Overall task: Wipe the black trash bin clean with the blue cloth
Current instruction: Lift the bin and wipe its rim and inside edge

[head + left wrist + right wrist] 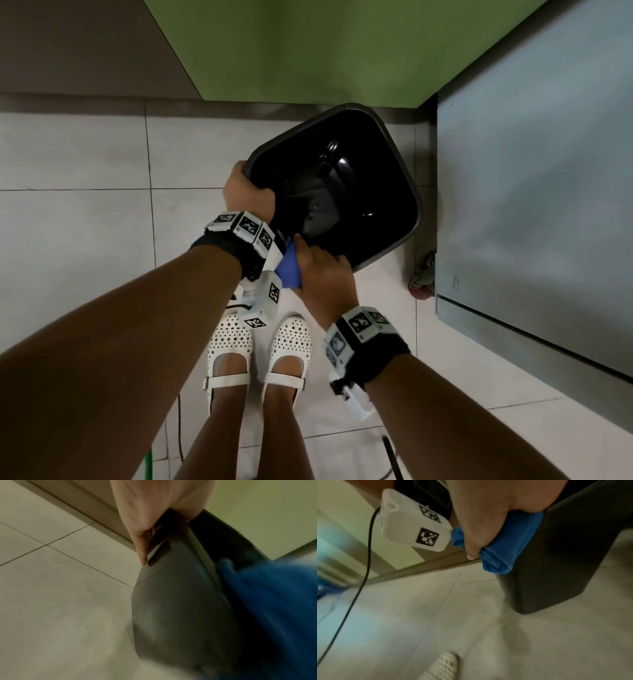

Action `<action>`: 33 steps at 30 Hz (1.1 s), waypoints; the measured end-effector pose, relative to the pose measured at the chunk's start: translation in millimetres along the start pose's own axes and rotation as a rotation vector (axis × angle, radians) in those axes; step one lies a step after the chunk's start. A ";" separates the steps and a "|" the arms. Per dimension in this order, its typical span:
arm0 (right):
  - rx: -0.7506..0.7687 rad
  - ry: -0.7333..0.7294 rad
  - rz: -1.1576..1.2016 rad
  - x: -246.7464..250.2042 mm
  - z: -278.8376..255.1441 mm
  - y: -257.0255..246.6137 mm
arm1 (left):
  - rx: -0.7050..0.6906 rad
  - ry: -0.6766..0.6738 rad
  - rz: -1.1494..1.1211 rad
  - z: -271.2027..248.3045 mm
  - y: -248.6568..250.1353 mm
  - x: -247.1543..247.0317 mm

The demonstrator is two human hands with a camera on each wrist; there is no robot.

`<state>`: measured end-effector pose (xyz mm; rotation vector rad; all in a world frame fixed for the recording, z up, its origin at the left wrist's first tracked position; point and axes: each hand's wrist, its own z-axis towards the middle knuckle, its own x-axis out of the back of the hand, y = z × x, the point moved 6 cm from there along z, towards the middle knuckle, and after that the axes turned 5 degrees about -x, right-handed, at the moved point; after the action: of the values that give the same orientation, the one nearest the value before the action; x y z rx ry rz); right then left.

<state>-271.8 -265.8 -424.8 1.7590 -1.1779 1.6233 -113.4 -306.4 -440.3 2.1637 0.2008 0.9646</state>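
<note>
The black trash bin [394, 178] stands tilted on the tiled floor, its open mouth facing up toward me. My left hand [248, 192] grips the bin's near-left rim, fingers down its outer wall [171, 601]. My right hand [322, 270] holds the bunched blue cloth [289, 269] against the bin's near outer side just under the rim. From the right wrist, the cloth [513, 540] is squeezed between my palm and the bin wall [565, 561]. From the left wrist the cloth [274, 601] shows as a blurred blue mass at right.
A grey metal cabinet [534, 205] on a castor wheel [423, 274] stands right of the bin. A green wall panel [308, 48] rises behind it. My feet in white shoes [260, 346] stand just below the hands. A black cable [363, 574] hangs from the left wrist unit.
</note>
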 end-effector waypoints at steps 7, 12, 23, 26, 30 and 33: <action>0.252 -0.054 -0.240 5.8 -6.2 43.3 | -0.002 -0.017 -0.001 -1.5 4.1 1.5; 0.096 -0.046 -0.116 5.4 -7.0 6.8 | 0.181 0.028 -0.049 -19.5 -3.0 -7.0; 0.012 -0.073 -0.032 3.1 -13.7 22.3 | -0.135 -0.173 0.152 -23.9 10.2 -15.4; 0.066 -0.062 -0.098 11.3 -21.1 64.6 | -0.131 -0.177 0.140 -21.6 10.8 -16.0; -0.004 -0.107 -0.173 13.0 -20.9 75.7 | -0.116 -0.151 0.092 -22.8 11.5 -17.4; -0.064 -0.095 -0.157 9.9 -12.6 38.7 | -0.104 -0.130 0.074 -24.3 11.2 -17.7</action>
<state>-311.5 -278.5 -420.9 1.8554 -1.0912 1.4105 -144.4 -307.8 -432.2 2.1410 0.0074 0.8525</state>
